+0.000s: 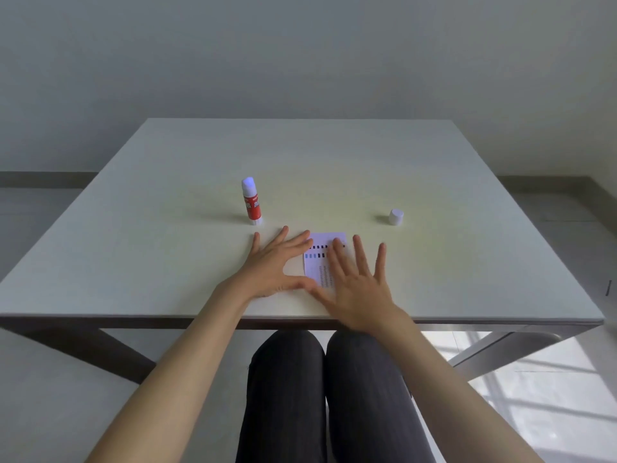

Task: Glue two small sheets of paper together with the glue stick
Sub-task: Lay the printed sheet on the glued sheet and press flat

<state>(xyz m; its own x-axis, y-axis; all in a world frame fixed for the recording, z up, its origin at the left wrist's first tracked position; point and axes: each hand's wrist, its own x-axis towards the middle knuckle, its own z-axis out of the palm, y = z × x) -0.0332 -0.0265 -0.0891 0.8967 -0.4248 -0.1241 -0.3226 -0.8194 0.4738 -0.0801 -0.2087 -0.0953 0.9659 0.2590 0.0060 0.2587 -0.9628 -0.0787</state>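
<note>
A small white sheet of paper with dark and blue printed marks lies flat near the table's front edge. My left hand rests with spread fingers at its left side, fingertips touching the upper left corner. My right hand lies flat with fingers apart over the paper's right part, hiding it. Whether a second sheet lies beneath cannot be seen. The red glue stick stands upright and uncapped, behind and left of my left hand. Its white cap sits apart at the right.
The white table stretches far behind the paper, with its front edge just below my wrists. My knees in dark trousers show under the edge. A pale wall rises behind the table.
</note>
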